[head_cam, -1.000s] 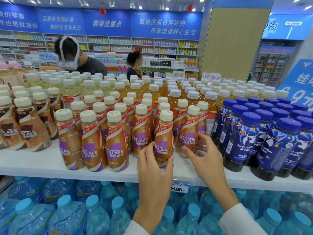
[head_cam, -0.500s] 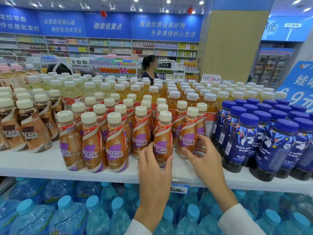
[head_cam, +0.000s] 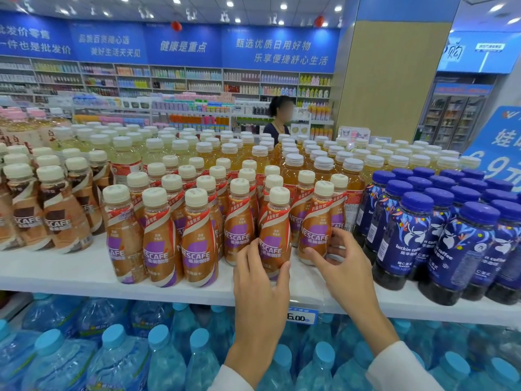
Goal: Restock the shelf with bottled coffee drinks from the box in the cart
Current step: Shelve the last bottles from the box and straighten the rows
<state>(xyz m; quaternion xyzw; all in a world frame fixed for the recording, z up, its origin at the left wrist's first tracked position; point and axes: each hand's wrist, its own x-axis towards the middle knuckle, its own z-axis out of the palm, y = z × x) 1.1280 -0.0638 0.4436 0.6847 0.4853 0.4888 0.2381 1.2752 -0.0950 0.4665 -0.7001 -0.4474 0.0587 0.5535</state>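
Brown and purple Nescafe coffee bottles with cream caps stand in rows on the white shelf [head_cam: 84, 275]. My left hand [head_cam: 260, 280] wraps the lower part of one front-row coffee bottle [head_cam: 275, 230], which stands upright on the shelf. My right hand [head_cam: 338, 263] cups the base of the neighbouring coffee bottle [head_cam: 317, 224] just to its right, fingers curled round it. The box and the cart are out of view.
Dark blue luckin coffee bottles [head_cam: 462, 249] crowd the shelf to the right. Darker Nescafe bottles [head_cam: 53, 210] stand at the left, yellow tea bottles [head_cam: 293, 170] behind. Blue-capped water bottles [head_cam: 118, 356] fill the level below. A price tag [head_cam: 300, 317] hangs on the shelf edge. A person [head_cam: 279, 117] stands beyond.
Both hands stay on the same two bottles with only small shifts of the fingers. The person in the background has walked to the right, and another person at the left has left the view.
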